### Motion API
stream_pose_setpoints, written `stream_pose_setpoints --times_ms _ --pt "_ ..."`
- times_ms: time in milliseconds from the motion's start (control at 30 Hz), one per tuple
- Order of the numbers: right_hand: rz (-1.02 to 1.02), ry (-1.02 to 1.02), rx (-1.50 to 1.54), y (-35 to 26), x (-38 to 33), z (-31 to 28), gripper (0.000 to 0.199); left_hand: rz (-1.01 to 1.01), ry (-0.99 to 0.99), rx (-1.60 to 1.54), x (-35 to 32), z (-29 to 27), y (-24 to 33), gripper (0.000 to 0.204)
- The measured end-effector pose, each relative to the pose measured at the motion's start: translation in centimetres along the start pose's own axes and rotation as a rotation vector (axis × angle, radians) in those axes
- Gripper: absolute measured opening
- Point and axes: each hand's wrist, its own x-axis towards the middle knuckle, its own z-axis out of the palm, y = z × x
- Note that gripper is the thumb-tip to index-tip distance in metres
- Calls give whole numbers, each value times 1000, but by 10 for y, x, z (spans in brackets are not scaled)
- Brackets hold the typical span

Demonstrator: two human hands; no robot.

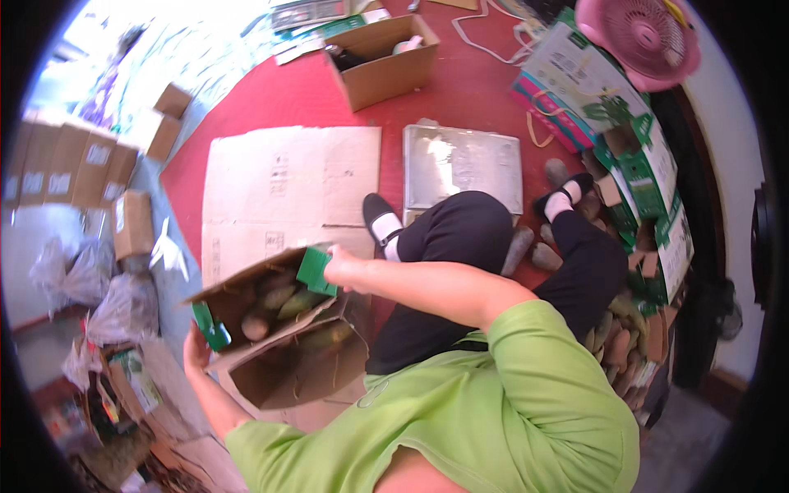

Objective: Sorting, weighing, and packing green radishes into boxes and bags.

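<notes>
An open cardboard carton with green end flaps is tilted between my hands at lower left. Inside it lie several oblong, greenish-brown pieces of produce; their exact kind is unclear. My left hand grips the carton's left end, beside a green flap. Reaching across my lap, my right hand has closed on the carton's right end at another green flap. Right below the carton is a second open brown box, its inside shadowed and its contents blurred.
A flattened cardboard sheet lies on the red floor, left of a silvery flat tray. Farther off stands a brown box. Green-and-white cartons and a pink fan line the right. Plastic bags sit at left.
</notes>
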Motion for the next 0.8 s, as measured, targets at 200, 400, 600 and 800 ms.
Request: stream_pose_setpoints --times_ms 200,400,600,800 --pt "25 -246 -148 0 35 18 53 -21 91 -40 -13 -26 -20 43" --pt "-448 -69 -593 7 51 -7 25 -119 500 590 9 48 31 46" --pt "-654 -165 -133 -33 8 -52 33 352 427 709 31 118 92 42" --pt "-823 -82 257 -44 -86 -161 30 805 353 756 27 172 132 39"
